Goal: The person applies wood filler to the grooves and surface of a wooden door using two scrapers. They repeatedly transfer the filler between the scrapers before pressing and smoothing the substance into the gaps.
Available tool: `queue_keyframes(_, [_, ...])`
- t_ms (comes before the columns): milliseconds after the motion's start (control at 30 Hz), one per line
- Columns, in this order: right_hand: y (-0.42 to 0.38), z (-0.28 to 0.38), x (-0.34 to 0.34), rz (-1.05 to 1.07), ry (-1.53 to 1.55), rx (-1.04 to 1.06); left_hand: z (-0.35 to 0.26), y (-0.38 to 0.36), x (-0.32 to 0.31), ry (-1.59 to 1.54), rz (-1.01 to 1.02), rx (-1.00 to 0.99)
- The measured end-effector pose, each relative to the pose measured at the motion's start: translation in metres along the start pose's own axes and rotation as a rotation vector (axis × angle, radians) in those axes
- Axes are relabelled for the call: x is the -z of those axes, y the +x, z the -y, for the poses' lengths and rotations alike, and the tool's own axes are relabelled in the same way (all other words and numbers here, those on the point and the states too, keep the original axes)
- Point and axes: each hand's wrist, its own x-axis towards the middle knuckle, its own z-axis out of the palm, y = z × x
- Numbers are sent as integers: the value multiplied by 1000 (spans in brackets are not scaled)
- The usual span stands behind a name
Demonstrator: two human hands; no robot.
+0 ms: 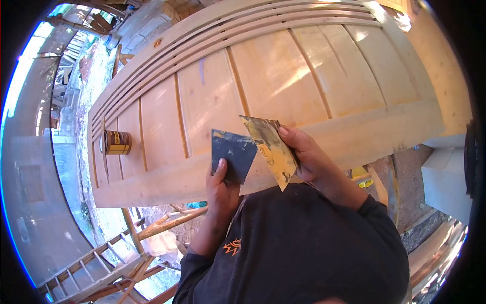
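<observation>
yellow-smeared plate in right fingers, dark plate in left fingers, both over door edge

The door is pale tan, with darker orange-brown stripes along its grooves and whitish patches of light. One plate is dark slate blue-grey with small yellowish flecks; the other plate is blotched mustard yellow over dark grey. The can has a dark brown label with yellow bands. The shirt is black, with an orange sunburst-like emblem.
</observation>
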Motion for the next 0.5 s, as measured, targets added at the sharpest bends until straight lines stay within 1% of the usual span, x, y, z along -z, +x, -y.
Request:
queue_keyframes(33, [-1, 1, 0, -41, -31, 28, -3, -3, -3, 13, -3, -23])
queue_keyframes(67, [-2, 1, -1, -83, -59, 51, -8, -8, -8, 23, 9, -91])
queue_keyframes(200, [0, -7, 1, -171, -108, 134, -28, -18, -9, 297, 42, -371])
queue_keyframes(300, [0, -16, -8, -183, -133, 207, -33, -29, -16, 1045, 11, -665])
queue_keyframes(333, [0, -19, -11, -198, -143, 208, -31, -32, -15, 1213, 59, -756])
queue_keyframes(367, [1, -23, -14, -216, -152, 207, -29, -28, -20, 1338, 193, -1034])
queue_keyframes(433, [2, -29, -17, -229, -156, 196, -27, -21, -27, 1362, 365, -1228])
queue_keyframes(500, [5, -35, -17, -215, -144, 172, -17, -14, -22, 1383, 469, -1304])
